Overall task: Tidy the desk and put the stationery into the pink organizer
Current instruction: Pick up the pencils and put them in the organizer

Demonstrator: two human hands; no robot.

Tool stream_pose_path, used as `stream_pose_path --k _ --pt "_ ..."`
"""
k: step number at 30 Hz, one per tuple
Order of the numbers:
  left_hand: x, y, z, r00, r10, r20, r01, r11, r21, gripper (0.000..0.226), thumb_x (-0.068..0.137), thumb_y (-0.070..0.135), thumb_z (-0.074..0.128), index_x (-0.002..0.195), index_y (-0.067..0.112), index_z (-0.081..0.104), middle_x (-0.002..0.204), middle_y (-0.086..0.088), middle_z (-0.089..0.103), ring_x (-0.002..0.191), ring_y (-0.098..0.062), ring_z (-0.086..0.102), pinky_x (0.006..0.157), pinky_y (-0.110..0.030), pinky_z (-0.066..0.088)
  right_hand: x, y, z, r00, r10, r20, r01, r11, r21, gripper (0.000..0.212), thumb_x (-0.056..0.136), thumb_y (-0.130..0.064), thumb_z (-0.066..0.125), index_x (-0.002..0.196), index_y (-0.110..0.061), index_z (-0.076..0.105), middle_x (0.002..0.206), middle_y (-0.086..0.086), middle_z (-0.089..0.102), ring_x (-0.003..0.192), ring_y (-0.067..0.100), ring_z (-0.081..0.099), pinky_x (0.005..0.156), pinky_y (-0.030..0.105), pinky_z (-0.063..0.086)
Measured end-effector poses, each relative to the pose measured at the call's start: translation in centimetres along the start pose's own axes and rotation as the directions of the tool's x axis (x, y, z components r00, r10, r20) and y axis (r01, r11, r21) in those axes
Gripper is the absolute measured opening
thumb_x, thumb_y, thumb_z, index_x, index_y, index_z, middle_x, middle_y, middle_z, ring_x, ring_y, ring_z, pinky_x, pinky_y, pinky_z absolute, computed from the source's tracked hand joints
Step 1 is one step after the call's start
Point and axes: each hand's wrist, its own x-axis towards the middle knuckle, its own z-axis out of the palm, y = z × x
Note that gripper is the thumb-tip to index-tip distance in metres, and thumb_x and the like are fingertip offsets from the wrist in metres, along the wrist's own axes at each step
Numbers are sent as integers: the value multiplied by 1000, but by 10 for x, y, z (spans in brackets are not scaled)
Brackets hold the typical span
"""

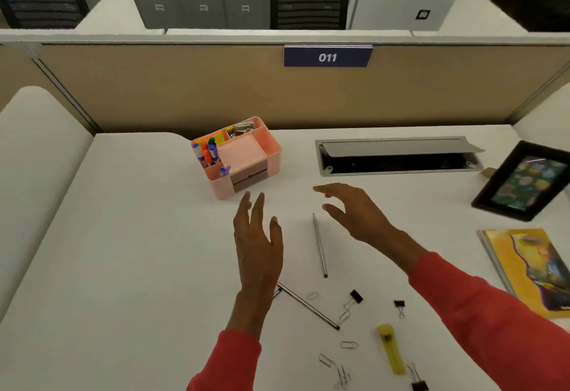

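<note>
The pink organizer [271, 150] stands on the white desk [138, 236], with markers in its left slot and clips at its back. My left hand [257, 245] hovers open just in front of it, fingers straight and holding nothing. My right hand [354, 214] is open too, fingers spread above the tip of a silver pen [320, 245]. A second silver pen [308, 305] lies partly under my left wrist. A yellow cutter [391, 348], black binder clips [356, 296] and several paper clips [349, 344] are scattered near the front edge.
An open cable tray [398, 156] is set into the desk at the back right. A black picture frame [524, 180] leans at the right edge, with a yellow notebook [530, 267] in front of it. A beige partition [185, 91] closes off the back.
</note>
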Motion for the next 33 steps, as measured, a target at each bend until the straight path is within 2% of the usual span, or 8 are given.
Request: stream_pose_path --k 8,10,14,18,23,26,30,33 --pt "-98 5 40 965 80 251 -84 996 4 49 100 27 53 148 26 42 160 12 24 143 5 21 115 -34 35 -133 57 -10 988 156 7 -156 987 31 38 95 -23 65 131 -35 59 123 -23 60 102 -2 59 92 22 49" --pt "-119 7 50 947 95 308 -97 995 -9 48 100 26 55 147 25 44 159 12 24 139 13 20 112 -31 39 -161 66 -8 981 196 5 -196 980 34 36 95 -23 65 129 -36 59 121 -24 60 102 -2 59 90 19 48" --pt "-157 8 68 908 104 406 -120 993 14 48 99 29 55 147 26 45 157 11 28 143 -2 26 117 -33 33 -211 76 -2 965 263 1 -262 964 43 31 95 -25 65 125 -34 61 120 -23 60 100 -3 58 84 13 44" --pt "-188 14 78 866 98 490 -137 990 45 48 97 28 58 144 30 46 156 13 30 142 -7 30 118 -32 31 -254 73 9 962 273 8 -274 960 54 29 95 -30 63 124 -33 60 118 -23 59 100 -4 57 86 10 42" --pt "-217 13 78 836 78 543 -155 983 97 53 97 30 59 147 34 42 156 14 28 143 -5 26 117 -23 24 -290 63 25 953 292 75 -298 951 83 35 94 -33 64 127 -35 56 120 -19 57 100 -3 56 87 18 48" --pt "-227 11 74 826 55 561 -164 976 146 54 96 30 59 147 34 42 156 15 27 142 -6 28 113 -18 20 -300 54 31 940 325 106 -334 939 82 40 92 -40 65 130 -36 53 120 -19 56 98 -3 55 82 14 44" --pt "-235 10 68 827 26 562 -166 966 200 53 96 33 58 147 35 42 156 13 29 141 -9 30 112 -19 21 -299 42 42 881 470 59 -473 869 143 58 82 -60 69 130 -38 45 108 -17 57 87 4 58 77 22 52" --pt "-239 14 65 830 27 558 -159 969 190 50 97 33 58 145 33 44 155 12 32 141 -10 31 113 -21 21 -293 37 49 858 512 26 -509 845 165 66 81 -61 69 134 -35 40 111 -12 57 89 5 58 82 29 54"
